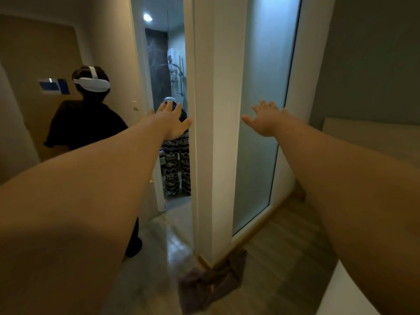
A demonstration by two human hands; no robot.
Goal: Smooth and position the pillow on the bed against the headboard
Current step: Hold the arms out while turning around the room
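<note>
Both my arms stretch straight out in front of me at chest height. My left hand [172, 123] is open, fingers spread, palm down, in front of a bathroom doorway. My right hand [267, 120] is open too, fingers spread, in front of a frosted glass panel [259, 155]. Neither hand holds anything. No pillow is in view. A pale flat edge at the far right [363, 135] may be the bed or headboard, and a white corner [341, 296] shows at the bottom right.
A person in a black shirt with a white headset [86, 123] stands at the left, back to me. Another person in patterned trousers [178, 164] stands in the bathroom. A white wall post [218, 155] divides doorway and glass. A crumpled cloth [211, 285] lies on the wooden floor.
</note>
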